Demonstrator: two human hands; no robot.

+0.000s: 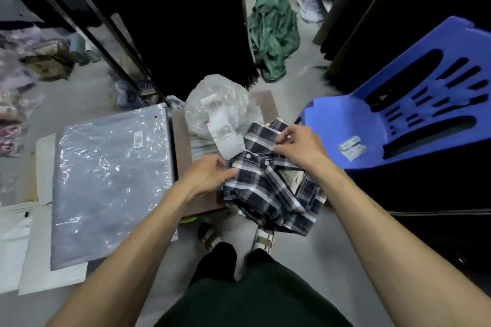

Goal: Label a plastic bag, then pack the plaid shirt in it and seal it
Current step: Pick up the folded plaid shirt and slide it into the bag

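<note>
A dark plaid shirt [268,194] with white and blue checks hangs bunched in front of me, above my feet. My left hand [210,171] pinches its left edge near the buttons. My right hand [297,145] grips the cloth at the collar end. Behind the shirt lies a crumpled clear plastic bag [220,103] with a strip of white labels [224,131] draped over it. To the left a stack of flat clear plastic bags [111,180] rests on the floor, the top one bearing a small label [138,140].
A blue plastic chair [403,114] stands at the right with a few small labels [352,148] on its seat. A green garment [273,34] lies on the floor ahead. Brown cardboard [183,146] sits under the bag. Dark racks and another person's shoe [310,6] lie beyond.
</note>
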